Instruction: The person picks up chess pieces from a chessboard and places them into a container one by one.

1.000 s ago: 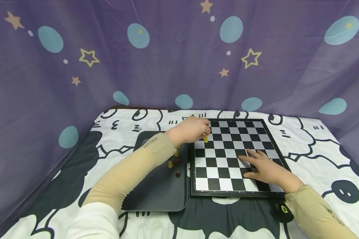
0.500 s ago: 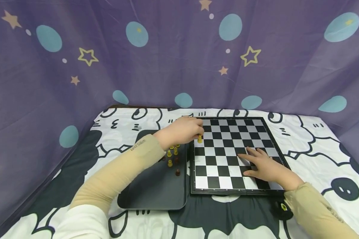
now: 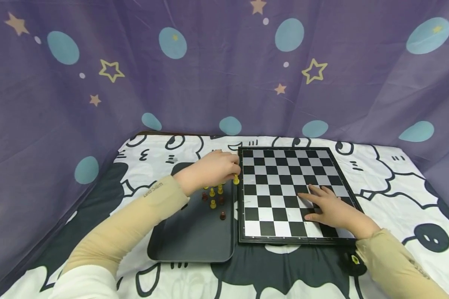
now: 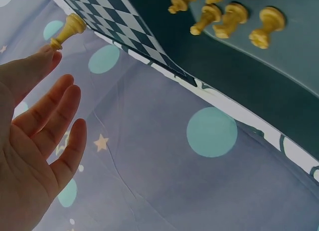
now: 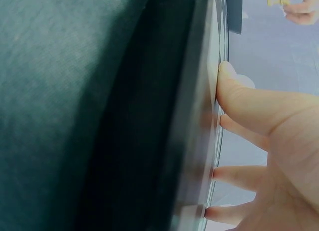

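Note:
My left hand (image 3: 217,168) pinches a yellow chess piece (image 3: 236,179) by its top, thumb against fingertips, over the gap between the tray and the chessboard (image 3: 262,214). In the left wrist view that chess piece (image 4: 70,31) points its wide base away from the fingertips, and the other fingers are loosely bent. On the near right part of the board, my right hand (image 3: 329,209) rests with its fingers spread and fairly straight. Several yellow chess pieces (image 3: 213,204) and a few dark red ones (image 3: 223,215) stand in the dark tray (image 3: 194,245); my left hand hides some of them.
The tray lies right along the board's left edge. A black and white cartoon cloth (image 3: 389,182) covers the table, and a purple curtain (image 3: 224,83) hangs behind it. A small black object (image 3: 353,263) is below my right wrist.
My left hand has moved left with the yellow chess piece, from over the board's left squares to the tray's right edge. My right hand has stayed in place.

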`<state>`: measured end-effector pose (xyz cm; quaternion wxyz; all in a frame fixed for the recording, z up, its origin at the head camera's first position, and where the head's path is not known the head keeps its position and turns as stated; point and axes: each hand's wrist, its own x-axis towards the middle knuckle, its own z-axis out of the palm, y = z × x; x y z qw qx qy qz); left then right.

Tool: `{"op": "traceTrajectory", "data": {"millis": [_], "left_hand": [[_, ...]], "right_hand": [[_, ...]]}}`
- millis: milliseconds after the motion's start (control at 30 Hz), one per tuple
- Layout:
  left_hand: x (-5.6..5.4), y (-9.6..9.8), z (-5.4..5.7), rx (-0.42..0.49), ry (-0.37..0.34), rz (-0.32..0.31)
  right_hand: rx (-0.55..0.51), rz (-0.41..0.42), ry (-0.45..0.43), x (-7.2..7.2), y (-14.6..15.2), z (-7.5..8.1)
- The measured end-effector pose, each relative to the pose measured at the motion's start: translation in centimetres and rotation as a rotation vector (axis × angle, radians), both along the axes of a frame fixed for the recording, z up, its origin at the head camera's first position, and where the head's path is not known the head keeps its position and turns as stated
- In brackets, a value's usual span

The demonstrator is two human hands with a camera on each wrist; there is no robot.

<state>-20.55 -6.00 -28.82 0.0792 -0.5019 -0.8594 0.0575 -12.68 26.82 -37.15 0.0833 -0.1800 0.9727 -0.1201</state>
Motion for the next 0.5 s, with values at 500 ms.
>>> {"op": "traceTrajectory", "data": {"millis": [500], "left_hand": [[1.3,-4.1,-0.8,0.026,0.026,-0.022]], "right_hand": [[-0.006,0.007,0.016,0.0,0.0,-0.3]]}}
